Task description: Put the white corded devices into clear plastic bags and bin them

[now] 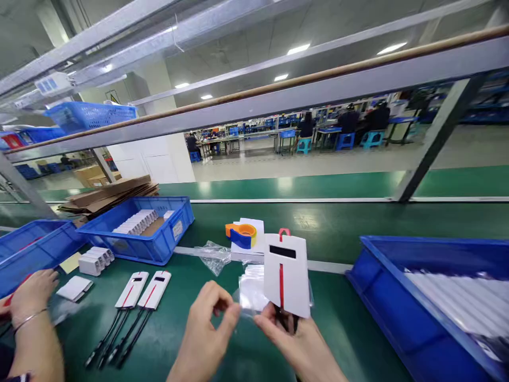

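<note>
My right hand (292, 331) grips the lower end of an upright white card (287, 273) with a red strip, a black window and dark cords at its base. My left hand (210, 323) pinches the edge of a clear plastic bag (250, 292) that lies against the card. Both hands are above the green bench (338, 233), near its front edge.
Two more white cards with black cords (137, 297) lie to the left. A co-worker's hand (32, 294) rests at far left beside a white packet (75, 287). Blue bins (139, 228) (437, 297), an orange-blue tape dispenser (242, 235), small white boxes (95, 260) and cardboard (111, 193) surround.
</note>
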`<state>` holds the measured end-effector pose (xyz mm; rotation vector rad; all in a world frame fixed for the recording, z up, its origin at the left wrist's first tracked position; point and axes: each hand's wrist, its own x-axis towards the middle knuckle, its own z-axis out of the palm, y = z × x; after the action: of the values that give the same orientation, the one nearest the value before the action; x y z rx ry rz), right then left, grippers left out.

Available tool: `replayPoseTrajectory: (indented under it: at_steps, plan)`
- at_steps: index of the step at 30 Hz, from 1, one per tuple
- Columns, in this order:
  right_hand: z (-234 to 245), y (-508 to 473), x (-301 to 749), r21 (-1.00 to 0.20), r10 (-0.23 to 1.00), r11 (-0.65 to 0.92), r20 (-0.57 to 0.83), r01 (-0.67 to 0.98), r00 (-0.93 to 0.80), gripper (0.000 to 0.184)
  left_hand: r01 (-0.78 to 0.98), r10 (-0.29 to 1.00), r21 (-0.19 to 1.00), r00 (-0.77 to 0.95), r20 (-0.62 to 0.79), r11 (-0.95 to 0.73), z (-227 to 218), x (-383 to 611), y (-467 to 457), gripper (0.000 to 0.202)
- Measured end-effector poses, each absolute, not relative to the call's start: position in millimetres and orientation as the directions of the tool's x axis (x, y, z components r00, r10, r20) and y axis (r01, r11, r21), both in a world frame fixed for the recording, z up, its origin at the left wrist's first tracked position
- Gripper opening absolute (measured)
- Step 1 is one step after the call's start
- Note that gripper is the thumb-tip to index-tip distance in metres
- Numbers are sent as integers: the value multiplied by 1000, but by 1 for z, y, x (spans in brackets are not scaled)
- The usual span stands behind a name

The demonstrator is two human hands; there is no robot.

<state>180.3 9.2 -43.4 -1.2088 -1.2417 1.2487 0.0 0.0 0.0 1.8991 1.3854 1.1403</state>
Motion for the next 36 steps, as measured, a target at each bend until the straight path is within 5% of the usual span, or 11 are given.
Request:
replayPoseTrajectory:
  at_steps: [4,13,22,25,29,36]
  plan:
    - [-56,-1,169,-997,1000,3,2,-83,17,25,444,957,851,195,214,-281,-5,18,2,21]
    - [-34,-5,191,-975,963,-117,-65,-191,-262,33,388,894,831,365,259,-399,-6,13,-6,19]
    - [-26,-2,207,-997,978,-50,-62,64,-199,27,396,884,799,321,340,-452,-11,-8,-7,13]
    - [-18,-8,203,-995,965,-100,-97,-1,-243,23,368,919,863,319,232,-346,-8,-9,2,36]
    - [-14,-12,201,-993,954,-117,-106,-24,-280,18,291,924,942,380,44,-165,-7,-4,11,12]
    - [-20,-8,208,-987,925,-159,-135,-37,-355,22,299,928,950,372,-25,-94,-7,10,5,19]
